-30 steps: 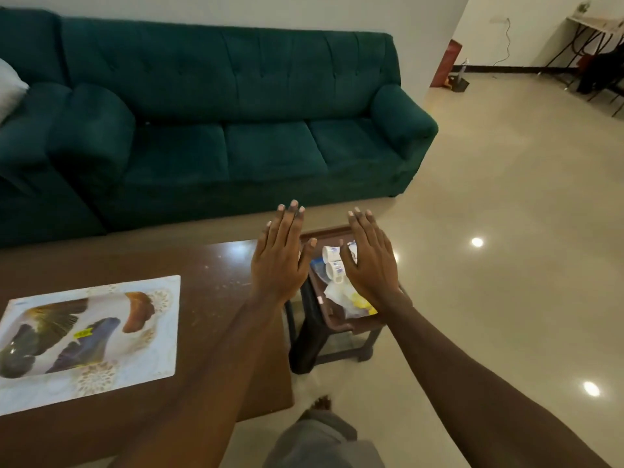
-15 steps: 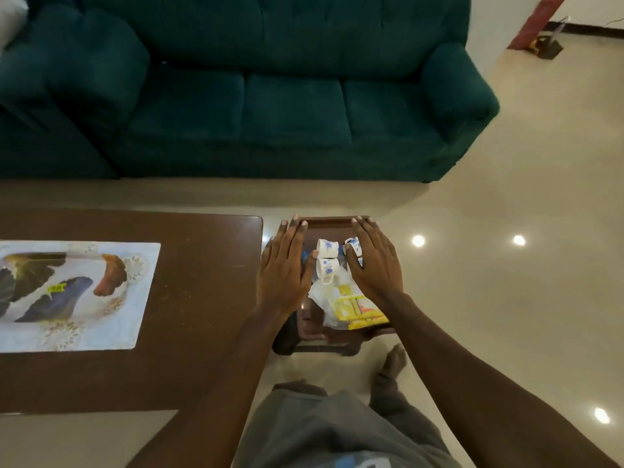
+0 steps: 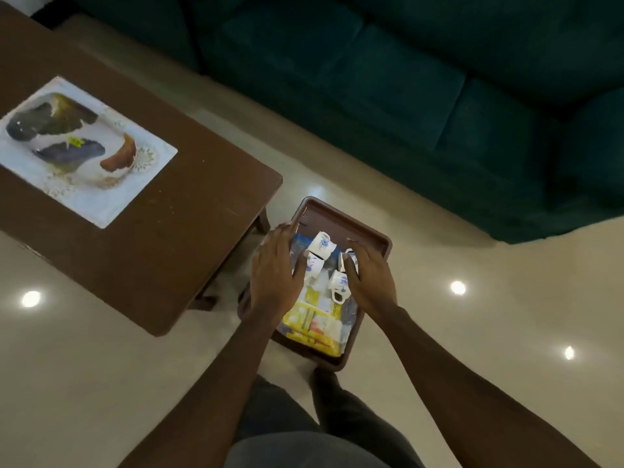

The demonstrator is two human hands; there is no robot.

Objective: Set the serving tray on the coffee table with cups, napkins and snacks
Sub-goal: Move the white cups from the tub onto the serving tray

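Brown tray (image 3: 368, 228) sits under both my flat, spread hands, off the table (image 3: 189, 211). My left hand (image 3: 275, 275) and right hand (image 3: 369, 282) grip nothing; white cups (image 3: 320, 244) lie between them.

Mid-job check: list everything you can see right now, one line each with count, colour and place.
serving tray: 1, brown, beside the coffee table's near corner, on something hidden beneath it
cups: 4 visible, white with blue flowers, tipped over in the tray's middle
snack packets: count unclear, yellow and clear-wrapped, tray's near end
coffee table: 1, dark brown, left
placemat: 1, white with bird print, on the coffee table
sofa: 1, dark green, far side
floor: glossy cream, with light reflections
left hand: 1, flat over the tray's left side
right hand: 1, over the cups at the tray's right
legs: grey trousers, bottom centre
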